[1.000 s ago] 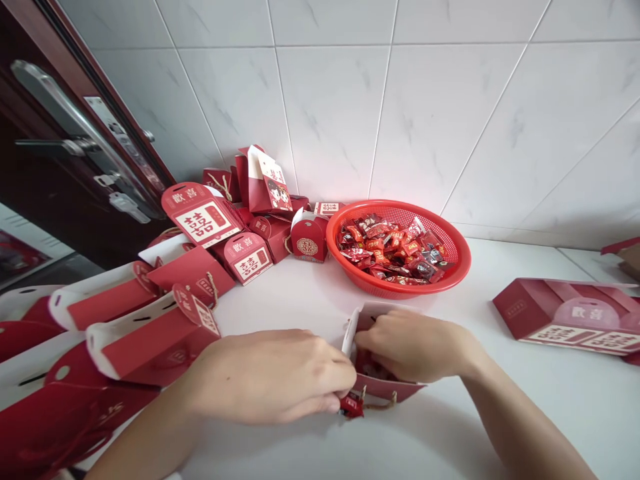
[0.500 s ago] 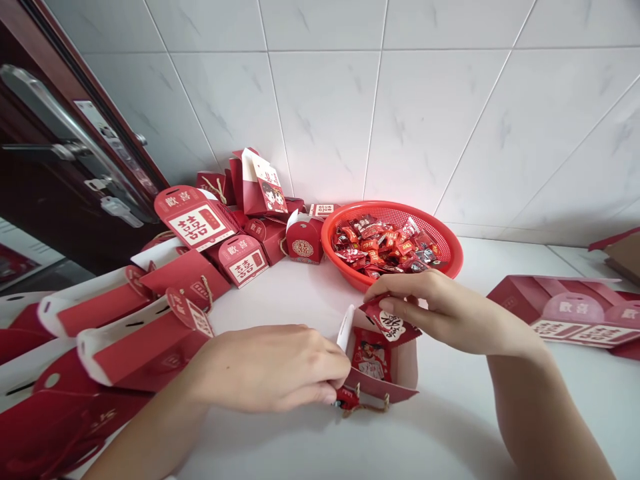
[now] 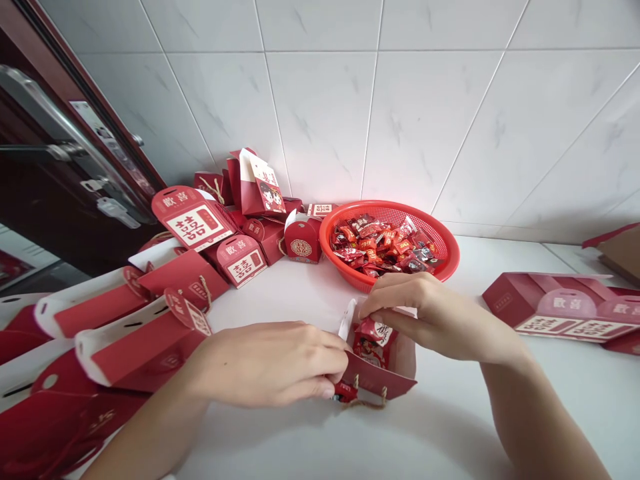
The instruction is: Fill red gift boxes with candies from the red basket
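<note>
An open red gift box with a rope handle stands on the white table, with red packets inside. At its left side, my left hand has its fingers closed on a small red candy. Over the box's right part is my right hand, its fingertips bent down at the opening above the packets; whether they still touch a packet is hidden. Behind the box sits a red plastic basket of wrapped candies.
Many red boxes crowd the left side, some open, with a pile against the tiled wall. More red boxes lie at the right. A dark door with a metal handle is at the far left.
The red packet in my right hand has gone down into the box, and my right hand has shifted slightly left over it. My left hand has hardly moved.
</note>
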`<action>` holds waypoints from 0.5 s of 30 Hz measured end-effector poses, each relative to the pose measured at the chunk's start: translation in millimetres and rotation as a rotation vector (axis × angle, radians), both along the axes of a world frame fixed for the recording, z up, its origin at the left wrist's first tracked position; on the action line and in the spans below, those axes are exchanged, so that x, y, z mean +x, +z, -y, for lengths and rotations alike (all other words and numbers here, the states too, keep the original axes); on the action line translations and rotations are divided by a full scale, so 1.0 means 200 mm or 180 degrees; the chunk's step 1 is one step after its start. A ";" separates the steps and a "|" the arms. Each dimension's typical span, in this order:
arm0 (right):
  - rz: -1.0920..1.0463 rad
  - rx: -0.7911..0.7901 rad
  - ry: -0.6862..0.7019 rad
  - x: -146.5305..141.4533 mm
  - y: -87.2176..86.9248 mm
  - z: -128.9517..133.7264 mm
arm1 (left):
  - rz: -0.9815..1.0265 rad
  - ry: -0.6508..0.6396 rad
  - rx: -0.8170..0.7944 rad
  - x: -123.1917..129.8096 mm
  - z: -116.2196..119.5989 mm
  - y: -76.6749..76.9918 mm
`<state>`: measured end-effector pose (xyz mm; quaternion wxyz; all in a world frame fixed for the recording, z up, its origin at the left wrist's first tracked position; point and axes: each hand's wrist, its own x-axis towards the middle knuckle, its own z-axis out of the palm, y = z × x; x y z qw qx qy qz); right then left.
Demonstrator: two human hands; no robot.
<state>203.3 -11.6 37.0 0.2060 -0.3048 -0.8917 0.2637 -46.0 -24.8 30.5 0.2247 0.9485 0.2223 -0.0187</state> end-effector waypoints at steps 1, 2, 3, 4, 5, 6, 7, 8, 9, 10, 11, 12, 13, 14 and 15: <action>0.0051 0.0030 -0.0004 -0.01 -0.01 0.00 | -0.0033 -0.0012 -0.0065 0.00 0.00 0.00; 0.0130 0.0064 -0.0025 -0.02 -0.01 0.00 | -0.0082 -0.0031 -0.0154 0.00 0.00 0.01; 0.0232 0.0094 -0.0058 -0.03 -0.02 0.01 | -0.0127 -0.0041 -0.0226 0.00 0.00 0.01; 0.0353 0.0106 -0.0102 -0.04 -0.02 0.01 | -0.0136 -0.0018 -0.0240 0.00 0.00 0.01; 0.0488 0.0090 -0.0145 -0.05 -0.03 0.01 | -0.0141 -0.0013 -0.0240 0.00 0.00 0.02; 0.0639 0.0048 -0.0175 -0.06 -0.03 0.02 | -0.0150 -0.0024 -0.0242 0.00 -0.01 0.02; 0.0794 -0.0016 -0.0183 -0.07 -0.03 0.02 | -0.0158 -0.0040 -0.0249 0.00 -0.01 0.02; 0.0942 -0.0086 -0.0172 -0.08 -0.04 0.03 | -0.0157 -0.0052 -0.0254 0.00 -0.01 0.02; 0.1090 -0.0144 -0.0159 -0.08 -0.04 0.03 | -0.0143 -0.0061 -0.0259 0.00 -0.01 0.02; 0.1247 -0.0176 -0.0156 -0.09 -0.05 0.03 | -0.0118 -0.0060 -0.0260 0.00 -0.01 0.02; 0.1400 -0.0176 -0.0158 -0.09 -0.06 0.04 | -0.0091 -0.0049 -0.0257 0.00 -0.01 0.01; 0.1556 -0.0163 -0.0167 -0.10 -0.07 0.04 | -0.0067 -0.0033 -0.0253 -0.01 -0.01 0.01; 0.1707 -0.0150 -0.0179 -0.10 -0.08 0.04 | -0.0050 -0.0023 -0.0252 -0.01 -0.01 0.01; 0.1845 -0.0144 -0.0198 -0.10 -0.10 0.04 | -0.0046 -0.0020 -0.0259 -0.01 -0.01 0.00; 0.1953 -0.0146 -0.0217 -0.10 -0.11 0.04 | -0.0053 -0.0020 -0.0276 -0.01 -0.01 0.00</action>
